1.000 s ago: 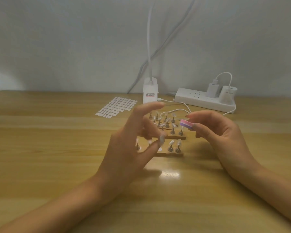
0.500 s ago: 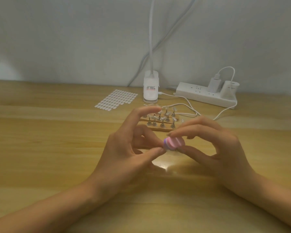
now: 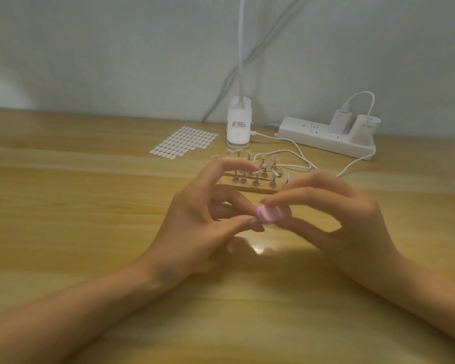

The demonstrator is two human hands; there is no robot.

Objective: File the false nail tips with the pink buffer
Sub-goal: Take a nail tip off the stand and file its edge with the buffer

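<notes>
Your wooden table carries, at the far left of the clutter, a sheet of white tabs lying flat near the wall. Your left hand comes in from the lower left with its fingers spread: the index finger is raised and stretched towards the stand, the other fingers bend loosely beneath it, and the thumb reaches out straight to the right. The tip of that thumb sits at the left end of the pink buffer; blur hides whether nail and buffer actually touch.

Behind the hand, a white lamp base stands upright by the wall, its stalk rising out of view. In front of it is the wooden stand, with the false nail tips perched on small metal pegs in rows; your raised index finger covers part of the nearer row.

The buffer is held above the table, in front of the stand and between your two hands, smeared by motion. Your right hand pinches it, fingertips curled over the top and the thumb underneath.

Further right, a white cable loops across the table from the lamp base. A white power strip lies along the wall, with a white charger and a larger white adapter plugged in at its right end
</notes>
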